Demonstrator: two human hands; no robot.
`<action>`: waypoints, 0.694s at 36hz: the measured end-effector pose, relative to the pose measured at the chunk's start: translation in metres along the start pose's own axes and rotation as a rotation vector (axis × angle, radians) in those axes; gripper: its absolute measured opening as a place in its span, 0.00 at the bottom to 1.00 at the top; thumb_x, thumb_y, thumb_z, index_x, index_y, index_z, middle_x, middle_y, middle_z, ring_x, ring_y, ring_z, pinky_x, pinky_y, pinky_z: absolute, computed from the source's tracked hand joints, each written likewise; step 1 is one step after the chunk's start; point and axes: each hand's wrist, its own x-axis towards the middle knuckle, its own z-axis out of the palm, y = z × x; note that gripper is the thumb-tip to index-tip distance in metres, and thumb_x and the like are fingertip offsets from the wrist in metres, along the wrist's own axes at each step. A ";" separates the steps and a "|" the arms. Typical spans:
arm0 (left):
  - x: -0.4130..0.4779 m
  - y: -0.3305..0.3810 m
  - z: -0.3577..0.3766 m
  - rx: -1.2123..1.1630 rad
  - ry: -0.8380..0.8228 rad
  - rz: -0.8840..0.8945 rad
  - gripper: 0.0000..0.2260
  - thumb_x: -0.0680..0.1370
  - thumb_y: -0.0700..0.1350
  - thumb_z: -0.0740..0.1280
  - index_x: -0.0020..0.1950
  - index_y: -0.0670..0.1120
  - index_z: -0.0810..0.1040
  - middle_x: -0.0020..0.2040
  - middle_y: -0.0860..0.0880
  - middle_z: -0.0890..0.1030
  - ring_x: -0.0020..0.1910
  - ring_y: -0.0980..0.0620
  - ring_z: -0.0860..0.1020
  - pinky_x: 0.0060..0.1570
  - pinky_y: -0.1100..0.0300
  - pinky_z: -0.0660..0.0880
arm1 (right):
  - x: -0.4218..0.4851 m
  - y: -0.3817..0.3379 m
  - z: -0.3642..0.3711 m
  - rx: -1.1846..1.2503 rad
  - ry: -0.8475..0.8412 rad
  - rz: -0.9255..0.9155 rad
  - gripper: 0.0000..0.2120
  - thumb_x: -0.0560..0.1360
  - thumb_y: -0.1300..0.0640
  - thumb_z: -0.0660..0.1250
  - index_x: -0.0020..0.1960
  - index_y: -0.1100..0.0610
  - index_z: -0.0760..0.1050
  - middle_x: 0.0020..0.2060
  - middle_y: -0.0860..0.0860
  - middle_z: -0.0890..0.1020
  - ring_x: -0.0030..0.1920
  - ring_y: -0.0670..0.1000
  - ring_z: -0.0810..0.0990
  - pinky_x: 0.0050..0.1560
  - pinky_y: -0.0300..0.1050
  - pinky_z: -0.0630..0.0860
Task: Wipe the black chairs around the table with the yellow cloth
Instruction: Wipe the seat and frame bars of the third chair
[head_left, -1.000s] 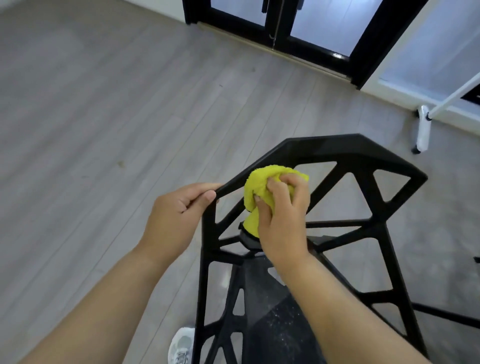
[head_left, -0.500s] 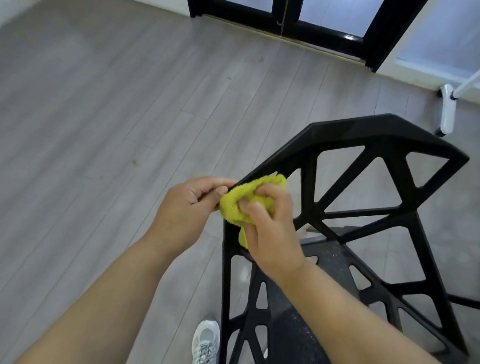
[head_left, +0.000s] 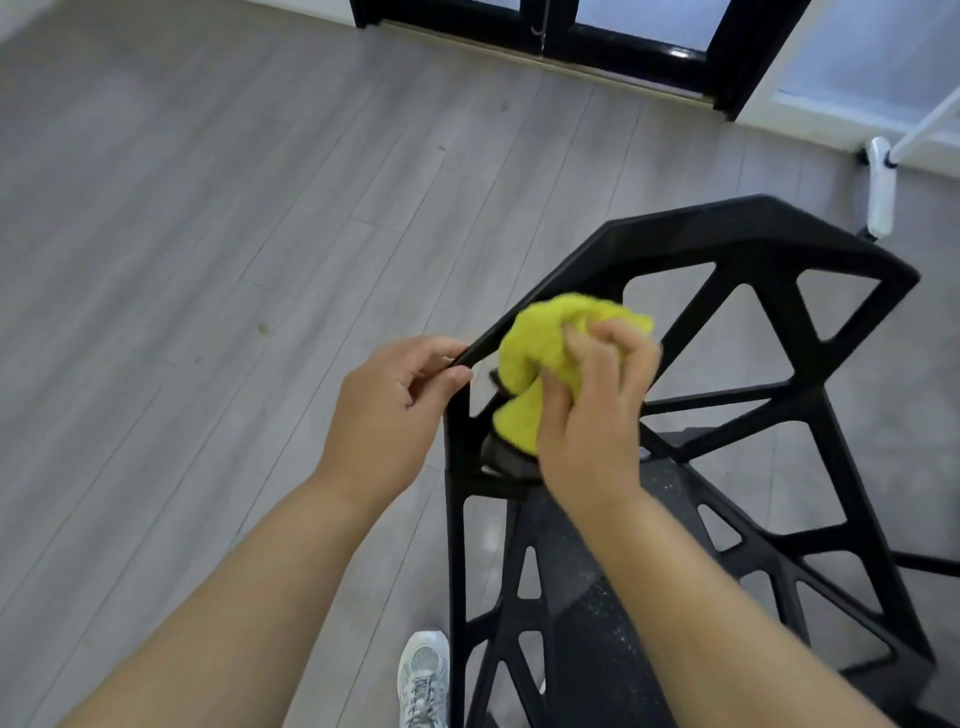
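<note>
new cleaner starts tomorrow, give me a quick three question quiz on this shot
1. True or false: the left hand grips the frame of the black chair.
2. The yellow cloth is bunched in: A) the left hand B) the right hand C) neither, it hangs loose on the chair.
3. Fill in: at the bottom of the view, left of the chair, a pale ___ stands on the floor.

Key: 1 true; 2 B; 3 shoe.
</note>
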 end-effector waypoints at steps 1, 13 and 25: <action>0.000 0.001 0.000 0.010 0.003 0.001 0.13 0.76 0.42 0.67 0.46 0.64 0.77 0.45 0.56 0.80 0.46 0.60 0.78 0.50 0.65 0.74 | 0.016 -0.001 -0.005 0.018 0.028 0.005 0.14 0.74 0.66 0.61 0.57 0.54 0.65 0.58 0.55 0.64 0.58 0.58 0.68 0.61 0.51 0.70; -0.003 0.003 0.005 -0.005 0.034 -0.031 0.08 0.77 0.43 0.67 0.46 0.57 0.79 0.42 0.55 0.81 0.42 0.61 0.78 0.42 0.73 0.72 | -0.061 0.023 0.030 -0.102 -0.409 0.177 0.08 0.75 0.56 0.62 0.51 0.44 0.71 0.59 0.52 0.68 0.54 0.54 0.72 0.53 0.55 0.75; -0.001 0.011 0.007 0.072 0.038 -0.061 0.05 0.77 0.43 0.66 0.45 0.53 0.78 0.39 0.55 0.79 0.38 0.64 0.76 0.37 0.75 0.70 | -0.075 0.027 0.018 -0.107 -0.441 0.033 0.25 0.63 0.70 0.75 0.56 0.57 0.71 0.57 0.53 0.70 0.49 0.59 0.75 0.43 0.54 0.80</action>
